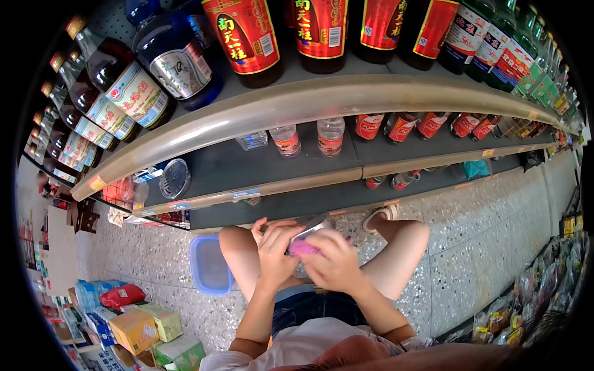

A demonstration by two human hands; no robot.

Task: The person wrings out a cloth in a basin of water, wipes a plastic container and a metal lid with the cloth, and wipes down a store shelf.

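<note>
Above my lap, my left hand [276, 247] is closed around a clear, shiny bottle-like container [317, 224], whose exact kind is partly hidden by my fingers. My right hand [332, 258] grips a pink cloth [303, 247] and presses it against the container's near side. Both hands are close together between my bent knees, just in front of the lowest shelf. To the left of my leg, a translucent basin with a blue-violet rim [197, 266] stands on the speckled floor.
The upper shelf [297, 96] carries dark sauce-like bottles [139, 93], a blue bottle [182, 68], red-labelled bottles [247, 37] and green bottles [473, 37]. Small bottles [331, 136] stand on the middle shelf. Cartons [133, 328] sit behind left; packaged goods [513, 309] at right.
</note>
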